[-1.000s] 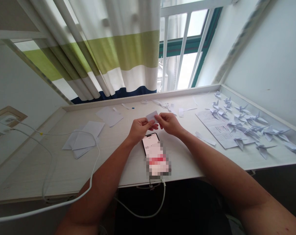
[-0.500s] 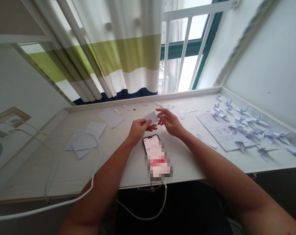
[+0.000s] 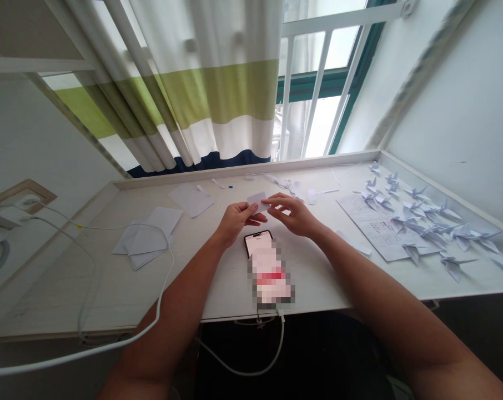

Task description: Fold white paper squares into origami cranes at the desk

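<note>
Both forearms extend from the near edge of the tabletop (image 3: 89, 289) and converge near its middle, with the elbows held wide apart. The left hand (image 3: 237, 221) is turned palm inward, its grip closed on a small white paper square (image 3: 256, 201) between thumb and fingers. The square is held just above the tabletop, near the centre and above the top end of a smartphone (image 3: 257, 241), which lies beneath the hands and is partly obscured by pixelation. The right hand (image 3: 291, 214) is held palm down with the fingers loosely curled and extended toward the right edge of the square; the fingertips are at or just beside that edge, and whether this grip has hold of the paper cannot be determined. Left of the hands lie a stack of white paper sheets (image 3: 147, 236) and a separate sheet (image 3: 191, 200), with a white cable (image 3: 166, 283) crossing the tabletop. Toward the right end, white origami cranes (image 3: 422, 219) stand on and beside a printed sheet (image 3: 370, 225).
</note>
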{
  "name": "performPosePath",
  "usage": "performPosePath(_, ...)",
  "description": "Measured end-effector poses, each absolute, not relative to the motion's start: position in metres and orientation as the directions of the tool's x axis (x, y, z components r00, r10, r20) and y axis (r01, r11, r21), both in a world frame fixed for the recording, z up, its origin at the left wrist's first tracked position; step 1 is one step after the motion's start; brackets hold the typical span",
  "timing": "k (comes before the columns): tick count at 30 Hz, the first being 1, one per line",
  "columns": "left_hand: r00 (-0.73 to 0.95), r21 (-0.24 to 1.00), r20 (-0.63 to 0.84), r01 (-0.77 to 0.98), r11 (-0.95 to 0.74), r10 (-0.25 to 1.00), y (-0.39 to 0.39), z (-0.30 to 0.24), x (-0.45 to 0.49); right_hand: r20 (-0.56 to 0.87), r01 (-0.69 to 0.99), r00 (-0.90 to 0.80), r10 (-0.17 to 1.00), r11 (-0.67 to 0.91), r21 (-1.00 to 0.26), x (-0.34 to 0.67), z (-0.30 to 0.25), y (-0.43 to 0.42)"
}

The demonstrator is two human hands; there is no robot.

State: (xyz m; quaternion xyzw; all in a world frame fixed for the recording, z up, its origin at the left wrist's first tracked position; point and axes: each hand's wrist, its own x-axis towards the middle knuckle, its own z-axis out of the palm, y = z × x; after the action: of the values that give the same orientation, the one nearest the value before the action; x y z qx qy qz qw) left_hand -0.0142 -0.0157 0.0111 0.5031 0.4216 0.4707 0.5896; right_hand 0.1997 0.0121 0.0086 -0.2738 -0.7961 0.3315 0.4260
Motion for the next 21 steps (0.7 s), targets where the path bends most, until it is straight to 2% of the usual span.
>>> performPosePath(9, 0.228, 0.999, 0.007, -0.048, 0.004, 0.974, -0.017, 0.007, -0.010, 0.525, 0.194, -0.356, 0.773, 0.611, -0.767, 0.196, 0.005, 0.014)
performPosePath(16, 0.278, 0.997, 0.033, -0.082, -0.010, 0.960, -0.019, 0.006, -0.005, 0.442, 0.209, -0.318, 0.839, 0.517, -0.830, 0.191, 0.007, 0.010)
performPosePath(21, 0.339, 0.996, 0.049, -0.090, -0.020, 0.939, -0.021, 0.007, -0.006, 0.444, 0.174, -0.229, 0.866, 0.485, -0.857, 0.188, 0.009, 0.008)
